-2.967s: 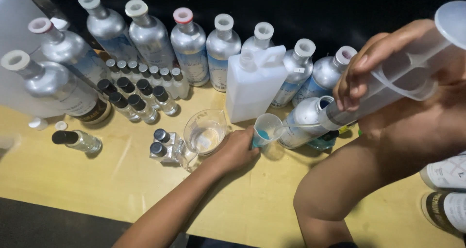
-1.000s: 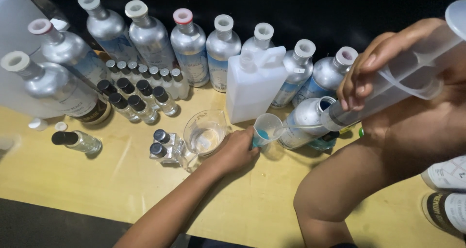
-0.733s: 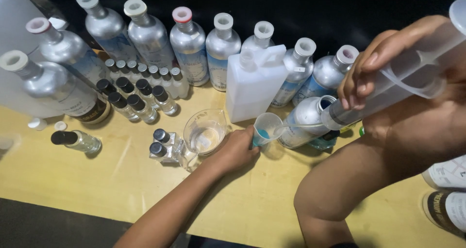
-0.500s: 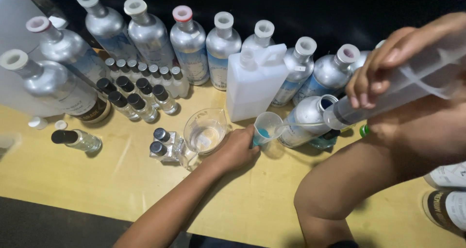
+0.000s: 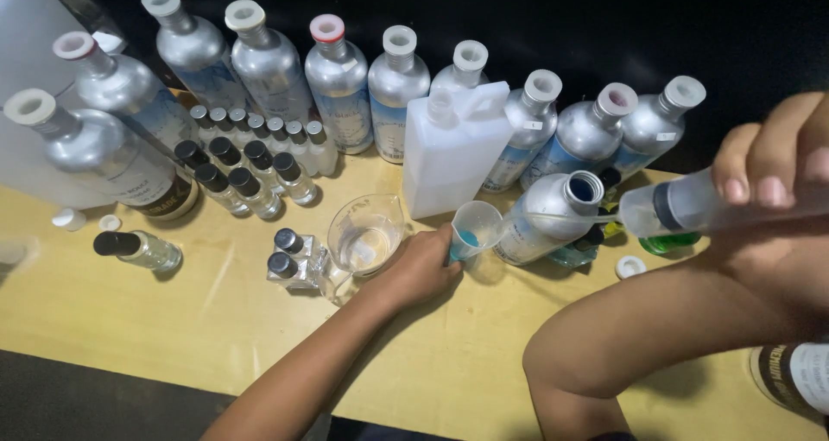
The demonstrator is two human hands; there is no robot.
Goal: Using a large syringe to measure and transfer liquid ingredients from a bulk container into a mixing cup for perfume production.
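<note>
Btwn glass beaker (image 5: 363, 238) & open silver bottle (image 5: 553, 215), left hand (image 5: 419, 268) grips small cup (image 5: 473, 228); right hand (image 5: 773, 199) grips syringe (image 5: 699, 206).

Capped silver bottles (image 5: 338, 85) line the yellow table (image 5: 173, 320) behind a white jug (image 5: 451, 152) and small vials (image 5: 250, 169).

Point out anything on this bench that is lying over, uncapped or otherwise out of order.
One small black-capped glass vial lies on its side on the yellow table, apart from the upright ones. The silver metal bottle beside the small clear plastic cup leans with its mouth open. A loose white cap lies nearby.
</note>
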